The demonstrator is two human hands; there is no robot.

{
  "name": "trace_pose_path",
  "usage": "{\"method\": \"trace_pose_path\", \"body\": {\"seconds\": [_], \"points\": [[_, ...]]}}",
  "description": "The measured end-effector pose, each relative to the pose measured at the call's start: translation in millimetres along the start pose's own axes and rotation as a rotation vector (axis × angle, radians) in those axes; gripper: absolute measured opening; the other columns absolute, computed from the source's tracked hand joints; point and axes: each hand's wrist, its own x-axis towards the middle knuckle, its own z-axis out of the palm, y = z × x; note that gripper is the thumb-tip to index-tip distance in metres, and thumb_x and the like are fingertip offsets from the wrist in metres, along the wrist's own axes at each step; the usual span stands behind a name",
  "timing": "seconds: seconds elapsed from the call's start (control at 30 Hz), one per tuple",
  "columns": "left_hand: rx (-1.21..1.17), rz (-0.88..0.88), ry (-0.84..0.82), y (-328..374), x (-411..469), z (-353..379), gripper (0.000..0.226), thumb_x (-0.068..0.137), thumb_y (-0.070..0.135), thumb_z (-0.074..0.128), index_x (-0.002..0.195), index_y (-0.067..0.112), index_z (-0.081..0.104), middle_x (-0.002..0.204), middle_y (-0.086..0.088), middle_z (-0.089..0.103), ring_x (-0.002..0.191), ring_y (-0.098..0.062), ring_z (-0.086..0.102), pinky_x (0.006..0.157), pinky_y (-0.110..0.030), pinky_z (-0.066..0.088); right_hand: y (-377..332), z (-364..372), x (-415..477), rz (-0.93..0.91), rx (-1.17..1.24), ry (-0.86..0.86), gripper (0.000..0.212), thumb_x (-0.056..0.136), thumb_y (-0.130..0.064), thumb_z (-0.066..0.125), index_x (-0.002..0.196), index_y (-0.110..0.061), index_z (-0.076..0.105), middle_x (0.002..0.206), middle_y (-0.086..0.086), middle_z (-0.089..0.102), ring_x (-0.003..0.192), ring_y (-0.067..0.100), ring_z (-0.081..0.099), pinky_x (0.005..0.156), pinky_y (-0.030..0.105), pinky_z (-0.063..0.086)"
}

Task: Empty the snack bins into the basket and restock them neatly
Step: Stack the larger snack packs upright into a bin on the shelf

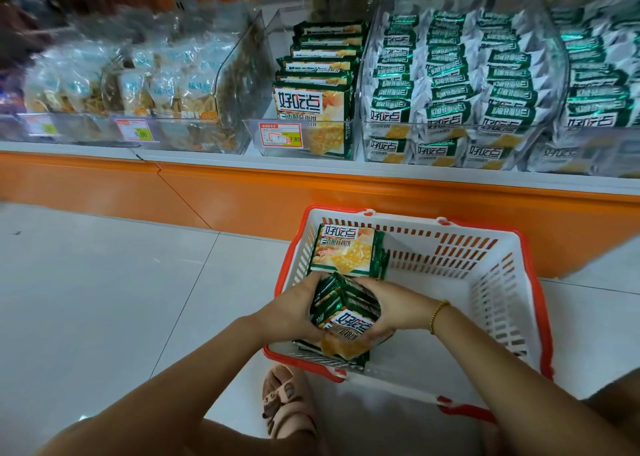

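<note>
Hands meet over a red-rimmed white basket (pixel 485 275) on the shop floor, seen from the head camera. The left hand (pixel 294 312) and the right hand (pixel 391 305) press in from either side on a bundle of green biscuit packets (pixel 346 312), fingers curled round its edges, at the basket's near left corner. Just beyond the fingertips, a stack of the same packets (pixel 346 249) leans upright against the basket's far left wall. A gold bracelet (pixel 438 315) circles the right wrist. Below the left wrist, a foot in a pink sandal (pixel 287 400) rests on the pale tiles beside the basket. Well beyond both hands, on the shelf above an orange base (pixel 242 192), a clear bin (pixel 252 144) holds a row of matching packets (pixel 317 74) behind a red price tag (pixel 280 136). Right of it, a wider bin (pixel 365 74) is filled with smaller white-and-green packs (pixel 446 74). To the left stand blurred clear bags of snacks (pixel 138 85).
</note>
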Motion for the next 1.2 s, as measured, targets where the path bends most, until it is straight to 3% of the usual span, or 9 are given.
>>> {"method": "trace_pose_path", "body": {"seconds": [0.13,0.3,0.37,0.47,0.67,0.83,1.0,1.1,1.2], "points": [[0.045,0.082,0.068,30,-11,-33,0.089,0.069,0.016,0.082,0.139,0.026,0.026,0.119,0.004,0.056,0.105,-0.006,0.059,0.089,-0.021,0.05,-27,-34,-16,-0.049,0.039,0.101,0.09,0.068,-0.026,0.086,0.139,-0.025,0.031,0.122,-0.012,0.047,0.114,0.008,0.051,0.096,0.023,0.047],[0.175,0.35,0.406,97,-32,-98,0.087,0.07,0.026,0.082,0.135,0.045,0.027,0.132,0.015,0.047,0.118,0.0,0.05,0.096,-0.028,0.048,-92,-111,-55,-0.204,-0.179,0.499,0.086,0.067,-0.038,0.086,0.136,-0.028,0.035,0.123,-0.013,0.043,0.111,0.007,0.045,0.093,0.029,0.048],[0.237,0.47,0.531,123,-39,-115,0.087,0.072,0.03,0.079,0.139,0.043,0.026,0.136,0.021,0.04,0.125,0.003,0.042,0.101,-0.023,0.042,-118,-135,-75,-0.271,-0.288,0.66,0.087,0.067,-0.04,0.085,0.138,-0.026,0.037,0.12,-0.014,0.041,0.107,0.005,0.042,0.092,0.029,0.047],[0.35,0.597,0.733,152,-46,-136,0.097,0.071,0.015,0.081,0.144,0.042,0.021,0.141,0.024,0.031,0.132,0.007,0.031,0.106,-0.01,0.029,-151,-163,-107,-0.329,-0.377,0.878,0.093,0.063,-0.053,0.082,0.139,-0.024,0.038,0.126,-0.01,0.043,0.109,0.003,0.039,0.093,0.026,0.044],[0.304,0.713,1.08,213,-51,-178,0.092,0.073,0.016,0.078,0.148,0.026,0.025,0.142,0.015,0.031,0.133,0.001,0.027,0.105,-0.005,0.02,-197,-219,-152,-0.469,-0.641,1.272,0.076,0.066,-0.036,0.079,0.131,-0.015,0.046,0.123,0.001,0.049,0.11,0.016,0.045,0.086,0.033,0.046],[0.281,0.733,1.16,254,-48,-210,0.08,0.084,0.03,0.068,0.149,0.027,0.022,0.142,0.019,0.028,0.13,0.009,0.023,0.103,0.0,0.015,-226,-270,-191,-0.51,-0.849,1.449,0.07,0.068,-0.031,0.076,0.129,-0.01,0.049,0.121,0.008,0.052,0.107,0.022,0.046,0.081,0.021,0.033],[0.435,0.717,1.152,286,-29,-250,0.064,0.09,0.029,0.059,0.146,0.022,0.03,0.149,0.004,0.033,0.135,-0.008,0.03,0.106,-0.02,0.022,-265,-329,-228,-0.45,-0.949,1.561,0.072,0.066,-0.033,0.067,0.13,-0.008,0.046,0.121,0.014,0.051,0.108,0.03,0.046,0.085,0.039,0.041],[0.571,0.683,1.073,303,-8,-272,0.063,0.091,0.029,0.058,0.146,0.019,0.031,0.151,0.001,0.029,0.137,-0.014,0.029,0.108,-0.021,0.02,-291,-384,-229,-0.312,-0.986,1.53,0.074,0.066,-0.025,0.077,0.13,-0.009,0.044,0.121,0.014,0.05,0.109,0.032,0.048,0.087,0.044,0.045],[0.666,0.691,1.019,314,11,-284,0.064,0.092,0.031,0.057,0.147,0.015,0.03,0.152,0.0,0.028,0.141,-0.016,0.024,0.113,-0.025,0.02,-314,-446,-210,-0.087,-1.025,1.368,0.077,0.062,-0.028,0.083,0.127,-0.009,0.045,0.12,0.014,0.054,0.106,0.032,0.052,0.086,0.043,0.048]]}}
